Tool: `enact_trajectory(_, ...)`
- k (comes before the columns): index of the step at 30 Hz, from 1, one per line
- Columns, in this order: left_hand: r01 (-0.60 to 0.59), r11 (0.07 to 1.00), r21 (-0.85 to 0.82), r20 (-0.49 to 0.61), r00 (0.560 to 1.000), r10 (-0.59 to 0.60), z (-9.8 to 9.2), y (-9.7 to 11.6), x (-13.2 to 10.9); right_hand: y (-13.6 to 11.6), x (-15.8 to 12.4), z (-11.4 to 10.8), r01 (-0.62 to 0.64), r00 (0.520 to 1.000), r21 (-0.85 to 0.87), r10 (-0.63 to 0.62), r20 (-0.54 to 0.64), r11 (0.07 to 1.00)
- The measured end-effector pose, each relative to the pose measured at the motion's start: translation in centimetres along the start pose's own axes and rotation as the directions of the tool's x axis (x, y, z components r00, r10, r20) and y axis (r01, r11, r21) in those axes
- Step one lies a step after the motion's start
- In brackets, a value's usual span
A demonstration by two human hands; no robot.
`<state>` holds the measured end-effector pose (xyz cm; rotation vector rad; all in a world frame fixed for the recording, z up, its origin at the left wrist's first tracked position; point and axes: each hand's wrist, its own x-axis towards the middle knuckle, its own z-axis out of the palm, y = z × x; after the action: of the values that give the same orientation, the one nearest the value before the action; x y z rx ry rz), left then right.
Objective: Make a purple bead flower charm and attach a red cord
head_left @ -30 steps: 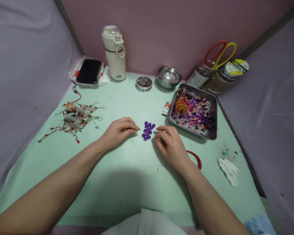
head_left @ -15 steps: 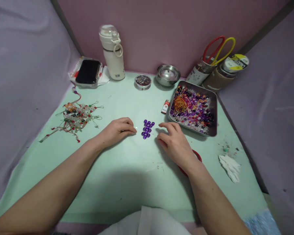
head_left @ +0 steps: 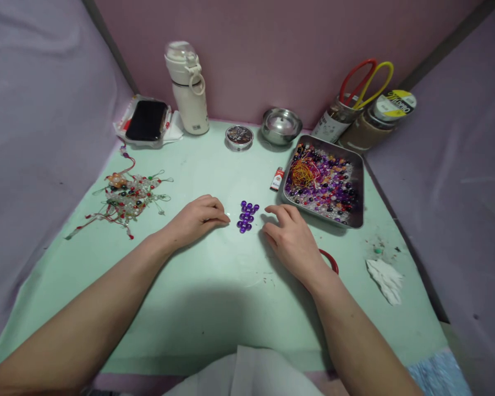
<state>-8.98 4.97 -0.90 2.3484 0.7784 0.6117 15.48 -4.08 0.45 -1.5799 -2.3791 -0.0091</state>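
While your left hand [head_left: 202, 220] is pinched, contents unclear, your right hand [head_left: 291, 236] is loosely spread beside the purple beads [head_left: 246, 218]; the metal tray [head_left: 358, 201] lies just beyond.

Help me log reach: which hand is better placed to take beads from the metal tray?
Likely the right hand, nearer the metal tray; the left hand is beyond the purple bead cluster.

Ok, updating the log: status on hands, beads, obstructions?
Left hand closed, contents unclear; right hand open. Purple beads clustered between, unobstructed. Red loop by right wrist.
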Motion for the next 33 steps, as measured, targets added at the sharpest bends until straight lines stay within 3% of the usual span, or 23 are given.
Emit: enact_trajectory(33,0.017,1.000,-0.024,0.000,1.000,-0.017,0.14,-0.30,-0.01,-0.24,0.02,-0.22,0.021,1.000,-0.005,-0.021,-0.013,1.000)
